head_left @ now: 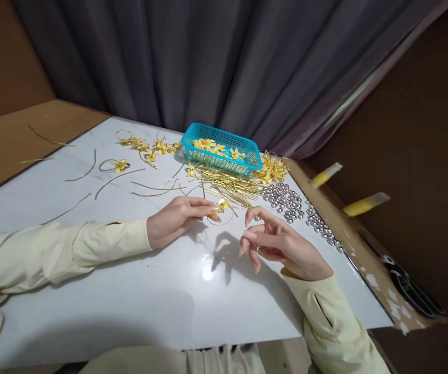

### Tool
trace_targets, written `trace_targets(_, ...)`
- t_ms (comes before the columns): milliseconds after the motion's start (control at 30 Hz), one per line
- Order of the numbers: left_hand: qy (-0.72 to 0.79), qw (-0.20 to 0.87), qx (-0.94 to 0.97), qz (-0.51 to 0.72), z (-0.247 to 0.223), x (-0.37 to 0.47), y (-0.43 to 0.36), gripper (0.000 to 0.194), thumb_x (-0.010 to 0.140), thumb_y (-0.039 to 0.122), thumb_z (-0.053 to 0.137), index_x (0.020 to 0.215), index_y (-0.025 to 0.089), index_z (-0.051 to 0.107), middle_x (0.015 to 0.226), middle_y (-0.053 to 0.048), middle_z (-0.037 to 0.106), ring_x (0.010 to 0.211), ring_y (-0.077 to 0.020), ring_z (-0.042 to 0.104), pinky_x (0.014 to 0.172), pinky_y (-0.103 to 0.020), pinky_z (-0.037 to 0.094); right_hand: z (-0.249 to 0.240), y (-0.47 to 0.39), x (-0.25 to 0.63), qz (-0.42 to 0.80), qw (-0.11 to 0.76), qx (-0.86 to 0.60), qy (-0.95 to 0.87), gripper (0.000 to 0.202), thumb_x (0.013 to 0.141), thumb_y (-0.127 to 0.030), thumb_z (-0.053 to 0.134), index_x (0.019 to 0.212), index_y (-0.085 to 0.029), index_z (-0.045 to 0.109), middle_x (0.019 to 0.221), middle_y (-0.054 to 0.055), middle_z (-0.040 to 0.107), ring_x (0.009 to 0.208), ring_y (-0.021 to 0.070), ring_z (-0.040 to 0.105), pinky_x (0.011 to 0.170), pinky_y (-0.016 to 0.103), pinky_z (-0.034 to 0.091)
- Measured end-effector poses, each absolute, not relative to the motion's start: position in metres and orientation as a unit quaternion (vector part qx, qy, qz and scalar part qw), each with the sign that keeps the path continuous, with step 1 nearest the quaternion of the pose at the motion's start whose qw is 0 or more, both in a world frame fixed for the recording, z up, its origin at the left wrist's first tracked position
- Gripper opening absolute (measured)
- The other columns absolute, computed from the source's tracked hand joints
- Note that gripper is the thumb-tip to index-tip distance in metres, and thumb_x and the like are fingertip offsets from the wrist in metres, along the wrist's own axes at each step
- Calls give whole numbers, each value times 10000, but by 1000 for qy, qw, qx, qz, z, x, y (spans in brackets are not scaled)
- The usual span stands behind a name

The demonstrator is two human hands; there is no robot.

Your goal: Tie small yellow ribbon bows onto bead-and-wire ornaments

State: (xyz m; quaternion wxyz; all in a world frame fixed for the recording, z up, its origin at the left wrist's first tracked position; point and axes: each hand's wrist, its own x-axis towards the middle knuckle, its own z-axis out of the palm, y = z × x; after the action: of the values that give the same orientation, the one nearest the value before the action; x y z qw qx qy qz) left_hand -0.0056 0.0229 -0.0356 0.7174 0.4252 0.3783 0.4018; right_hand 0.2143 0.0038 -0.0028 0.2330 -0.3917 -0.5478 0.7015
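Between the thumb and fingers of my left hand (181, 218) is a small yellow flower (222, 204) with a silver bead and a thin looped wire. To its right, my right hand (280, 241) hovers above the white board with its fingers bent and apart. Gold wires (227, 184) lie in a bundle beyond my hands. Silver beads (284, 200) are heaped behind my right hand. Several yellow flowers sit inside a blue basket (193, 130), and a pile of yellow flowers (273, 167) rests beside it.
Flowers with looped wires (120, 165) and loose gold wires (117, 179) lie on the white board (130, 301) to the left. Black-handled scissors (411, 291) and two yellow-filled tubes (366, 203) are at the right edge. A grey curtain (149, 57) hangs behind.
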Motion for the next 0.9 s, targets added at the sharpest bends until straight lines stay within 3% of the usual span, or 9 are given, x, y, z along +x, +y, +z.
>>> trace_targets(200,334,744,442,373,-39,-8,26,117,707,245,710,766,144,711,709,-30,672,732,-136,552,760,-276,360,-6,1,217,721,250,-342,-549,158,799,-261,640,925,-182,586,741,45,708,504,136,662,315,143,236)
trace_targets(367,311,754,458,353,-40,-9,25,97,729,242,694,727,146,709,690,-19,659,698,-125,552,736,-267,368,-8,0,219,750,254,-334,-511,243,732,-371,689,867,-170,681,799,92,727,522,180,683,286,148,309)
trace_targets(533,311,769,422,367,-41,-8,26,87,699,210,717,744,136,717,724,-27,658,689,-120,555,729,-259,382,-6,0,221,799,207,-269,-497,266,764,-272,635,1003,-174,700,1049,145,693,673,224,714,316,165,420)
trace_targets(700,304,777,413,365,-40,-7,26,91,691,201,725,738,124,717,702,-26,654,666,-104,548,712,-240,379,-8,-2,220,817,170,-216,-507,334,786,-218,606,1114,-180,657,1164,154,635,817,255,704,367,195,478)
trace_targets(800,296,779,420,359,-40,-8,25,99,693,225,726,732,135,711,656,-16,650,668,-109,546,717,-242,372,-11,-2,216,781,206,-260,-529,264,793,-222,628,1045,-173,691,1083,149,678,779,227,705,383,193,472)
trace_targets(900,288,773,440,355,-39,-8,24,101,709,245,712,727,146,705,656,-12,651,680,-117,546,733,-252,368,-15,1,212,742,268,-309,-531,205,789,-304,648,889,-146,732,789,111,728,536,146,650,361,188,402)
